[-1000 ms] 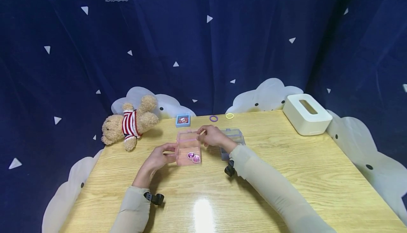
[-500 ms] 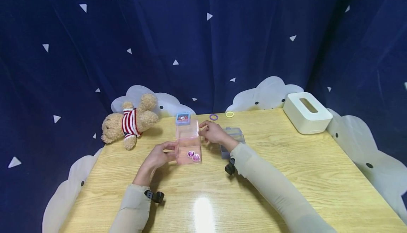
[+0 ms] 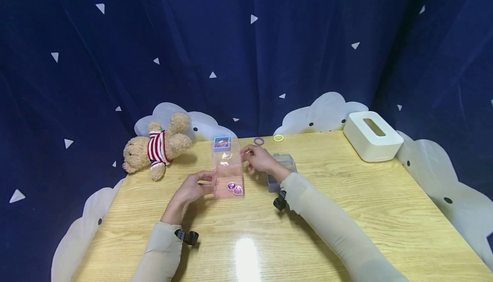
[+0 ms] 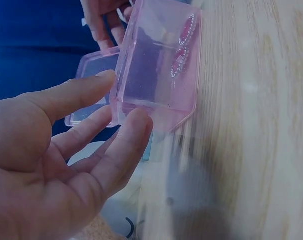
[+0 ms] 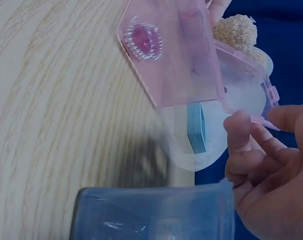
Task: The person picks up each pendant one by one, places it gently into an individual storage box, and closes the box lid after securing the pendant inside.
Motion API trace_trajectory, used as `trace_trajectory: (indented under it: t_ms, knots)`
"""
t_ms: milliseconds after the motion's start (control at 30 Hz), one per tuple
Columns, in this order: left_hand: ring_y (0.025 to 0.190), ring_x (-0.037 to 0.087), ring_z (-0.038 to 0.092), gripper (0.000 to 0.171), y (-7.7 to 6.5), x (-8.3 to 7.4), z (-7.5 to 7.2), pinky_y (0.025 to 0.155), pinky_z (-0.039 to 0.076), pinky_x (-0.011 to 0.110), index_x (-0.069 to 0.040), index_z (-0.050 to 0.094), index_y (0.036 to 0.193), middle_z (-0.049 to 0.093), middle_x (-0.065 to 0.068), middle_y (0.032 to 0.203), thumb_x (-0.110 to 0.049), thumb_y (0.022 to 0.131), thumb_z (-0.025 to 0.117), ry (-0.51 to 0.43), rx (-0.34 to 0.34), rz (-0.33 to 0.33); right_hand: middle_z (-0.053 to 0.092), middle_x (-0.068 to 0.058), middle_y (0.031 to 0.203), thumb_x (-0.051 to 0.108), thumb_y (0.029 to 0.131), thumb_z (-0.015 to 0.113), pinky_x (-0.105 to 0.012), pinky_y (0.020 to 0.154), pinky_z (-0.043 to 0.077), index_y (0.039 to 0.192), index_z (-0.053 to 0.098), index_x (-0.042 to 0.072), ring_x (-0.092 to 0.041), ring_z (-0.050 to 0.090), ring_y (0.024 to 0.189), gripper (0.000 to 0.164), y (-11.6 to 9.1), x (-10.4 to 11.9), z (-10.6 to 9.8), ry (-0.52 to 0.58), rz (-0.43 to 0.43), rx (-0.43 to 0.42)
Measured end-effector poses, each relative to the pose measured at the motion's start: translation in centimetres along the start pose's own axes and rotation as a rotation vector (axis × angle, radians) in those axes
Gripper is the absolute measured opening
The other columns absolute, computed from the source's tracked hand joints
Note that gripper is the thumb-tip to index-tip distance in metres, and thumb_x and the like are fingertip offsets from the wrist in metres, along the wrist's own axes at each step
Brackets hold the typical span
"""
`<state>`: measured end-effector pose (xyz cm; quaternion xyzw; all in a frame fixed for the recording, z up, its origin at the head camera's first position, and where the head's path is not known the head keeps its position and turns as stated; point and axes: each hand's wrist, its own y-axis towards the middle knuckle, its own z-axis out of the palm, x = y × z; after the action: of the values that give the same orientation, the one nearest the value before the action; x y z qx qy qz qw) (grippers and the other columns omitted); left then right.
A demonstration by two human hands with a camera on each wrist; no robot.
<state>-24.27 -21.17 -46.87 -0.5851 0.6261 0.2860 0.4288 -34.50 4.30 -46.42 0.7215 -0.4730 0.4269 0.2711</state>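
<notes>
A clear pink plastic box (image 3: 221,185) stands on the table, its hinged lid (image 3: 226,158) swung up and back. Inside lie two pink gem ornaments (image 3: 238,191) with beaded white rims. My left hand (image 3: 192,188) holds the box at its left end, thumb near the rim and a fingertip on the end wall (image 4: 151,80). At the lid's right edge, my right hand (image 3: 259,160) pinches the corner between thumb and fingers (image 5: 239,132). A clear grey-blue box (image 3: 273,185) stands right of the pink one, partly hidden by the right wrist.
Behind the raised lid sits a small blue square case (image 3: 222,138). A purple ring (image 3: 259,138) and a yellow ring (image 3: 278,135) lie at the table's back edge. A teddy bear (image 3: 158,149) lies at the left, a white tissue box (image 3: 372,145) at the back right.
The pink lid has swung up and backward, now overlapping the blue case in the head view. My right hand has moved slightly away from me with it; my left hand has stayed in place.
</notes>
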Motion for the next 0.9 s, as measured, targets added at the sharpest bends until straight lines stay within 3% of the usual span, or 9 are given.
trace_trajectory:
  t_ms: [167,267,367,500,700,900]
  knots:
    - [0.109,0.033,0.066,0.05,0.0,0.2,0.0,0.087,0.057,0.035,0.0,0.056,0.139,0.062,0.024,0.128,-0.003,0.091,0.068,0.007,-0.008,0.001,0.072,-0.02,0.1,0.023,0.105,0.049,-0.043,0.064,0.057,0.12,0.065,0.001,-0.022,0.063,0.059,0.031,0.0,0.1,-0.3,0.095,-0.007,0.017]
    - [0.107,0.033,0.067,0.05,0.0,0.2,0.0,0.088,0.057,0.036,-0.001,0.056,0.139,0.063,0.023,0.129,-0.004,0.091,0.069,0.008,-0.019,0.006,0.071,-0.025,0.103,0.022,0.106,0.046,-0.033,0.053,0.05,0.118,0.066,0.001,-0.017,0.059,0.056,0.032,0.0,0.2,-0.4,0.151,-0.008,0.035]
    - [0.105,0.031,0.068,0.049,0.0,0.3,0.0,0.089,0.057,0.038,-0.003,0.058,0.138,0.064,0.022,0.128,-0.005,0.09,0.071,0.005,-0.032,0.007,0.072,-0.023,0.099,0.022,0.106,0.044,-0.023,0.046,0.038,0.115,0.066,0.001,-0.015,0.057,0.053,0.032,-0.2,0.4,-0.5,0.187,-0.008,0.052]
    - [0.105,0.032,0.068,0.048,0.0,0.5,0.0,0.09,0.057,0.04,-0.002,0.06,0.135,0.065,0.022,0.127,-0.005,0.088,0.072,0.0,-0.043,0.011,0.073,-0.013,0.09,0.024,0.106,0.043,-0.023,0.043,0.033,0.111,0.066,0.002,-0.014,0.057,0.053,0.032,-0.4,0.7,-0.6,0.209,-0.006,0.082]
    - [0.105,0.032,0.068,0.046,0.0,0.6,0.0,0.089,0.056,0.037,0.0,0.062,0.132,0.065,0.022,0.128,-0.004,0.088,0.073,-0.001,-0.044,0.018,0.075,-0.013,0.092,0.027,0.106,0.044,-0.026,0.046,0.031,0.105,0.067,0.006,-0.021,0.06,0.06,0.031,-1.1,1.3,-0.8,0.173,0.002,0.15]
    - [0.101,0.031,0.069,0.047,0.0,0.5,-0.1,0.085,0.055,0.034,0.001,0.061,0.133,0.064,0.025,0.127,-0.005,0.088,0.073,0.002,-0.034,0.03,0.075,-0.008,0.091,0.023,0.101,0.056,-0.025,0.05,0.036,0.102,0.07,0.009,-0.034,0.064,0.069,0.02,-2.1,1.7,-0.9,0.09,-0.014,0.186]
